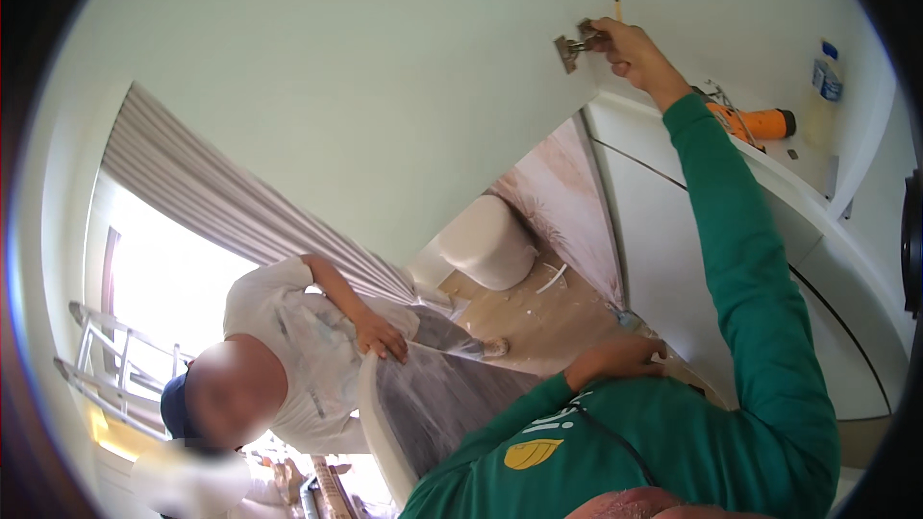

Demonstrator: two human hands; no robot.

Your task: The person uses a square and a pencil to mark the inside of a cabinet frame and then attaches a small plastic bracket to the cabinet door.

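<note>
Looks like you're at the positioning stage: your right hand (630,53) has its fingers pinched around the metal hinge (575,44), pressing it against the white panel (385,86), with a pencil (617,7) poking up just above your knuckles. Your left hand (615,358) rests loosely curled and empty against your green sleeve. Next you'd want that hinge squared up, and the orange drill (755,123) sits on the cabinet top (817,173) nearby.

A small grey metal hinge (569,46), arm unfolded, lies flat against the white panel (385,86), a pencil (617,7) just beside it.
</note>
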